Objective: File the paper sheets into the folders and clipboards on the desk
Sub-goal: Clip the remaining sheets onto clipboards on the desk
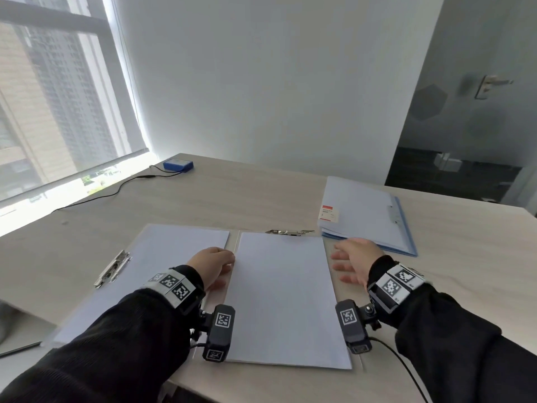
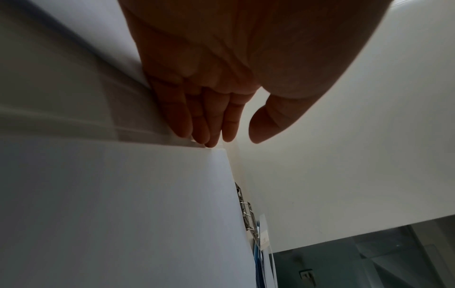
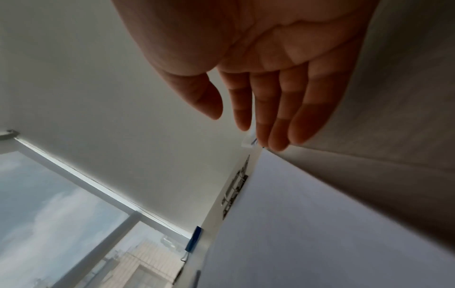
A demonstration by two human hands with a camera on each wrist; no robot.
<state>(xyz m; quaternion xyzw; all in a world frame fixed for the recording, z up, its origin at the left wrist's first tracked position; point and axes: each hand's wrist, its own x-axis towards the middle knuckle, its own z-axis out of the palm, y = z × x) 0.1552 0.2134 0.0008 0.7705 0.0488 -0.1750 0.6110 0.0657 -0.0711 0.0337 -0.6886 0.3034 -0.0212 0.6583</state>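
A: We start with the counter (image 1: 203, 199), pale wood grain, set against a white wall with a window on the left.

B: Next in size, the centre paper stack (image 1: 283, 301). We log it lying flat in front of us on a board, its far edge just short of a metal clip (image 1: 289, 232).

A: Left of it we note a second clipboard (image 1: 162, 257), turned at an angle, white sheets on it, its clip (image 1: 112, 269) at the left edge.

B: Far right, we record a blue folder (image 1: 366, 213) lying open, white sheets inside, a red-and-white label (image 1: 328, 213) on the top page.

A: Hands. We see the left hand (image 1: 213, 264) released, fingers (image 2: 187, 118) straight and together, resting along the left edge of the centre paper stack. It grips nothing.

B: The right hand (image 1: 356, 261) is also released, fingers (image 3: 278, 117) extended and slightly spread, palm down just beside the stack's right edge. We cannot tell whether it touches the counter.

A: Smallest item: a blue box (image 1: 177, 165) near the window, a black cable (image 1: 116, 189) running from it across the counter.
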